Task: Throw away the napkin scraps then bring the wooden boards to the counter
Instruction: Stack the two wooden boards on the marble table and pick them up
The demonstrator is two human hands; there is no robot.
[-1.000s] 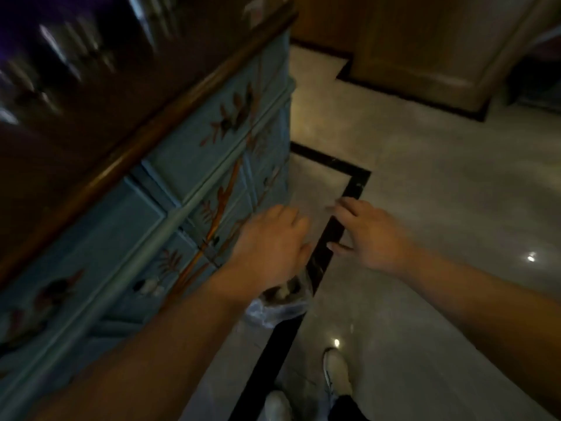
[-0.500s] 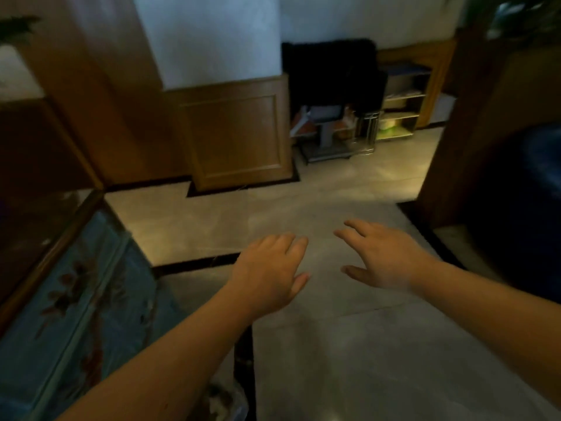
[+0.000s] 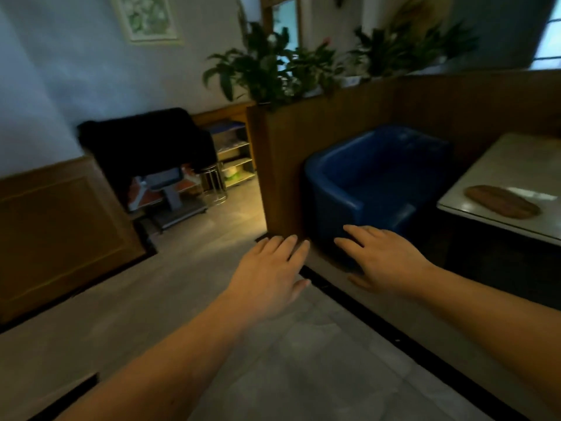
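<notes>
An oval wooden board [image 3: 502, 201] lies flat on a pale glossy table [image 3: 522, 165] at the right edge of the view. My left hand [image 3: 270, 275] and my right hand [image 3: 385, 262] are stretched out palm down over the floor at the centre, fingers apart, with nothing in them. Both are well short of the table and to its left. No napkin scraps or bin are in sight.
A blue armchair [image 3: 373, 177] stands between me and the table, against a wooden partition [image 3: 282, 165] topped with potted plants [image 3: 267, 68]. Beyond, a dark draped stand [image 3: 145, 144] and shelves [image 3: 232, 153] line the wall. Grey tiled floor [image 3: 273, 360] with a black stripe lies ahead.
My view has swung up and right, away from the blue painted cabinet and the plastic-lined bin on the floor, toward the armchair and table. Both hands stay open in front.
</notes>
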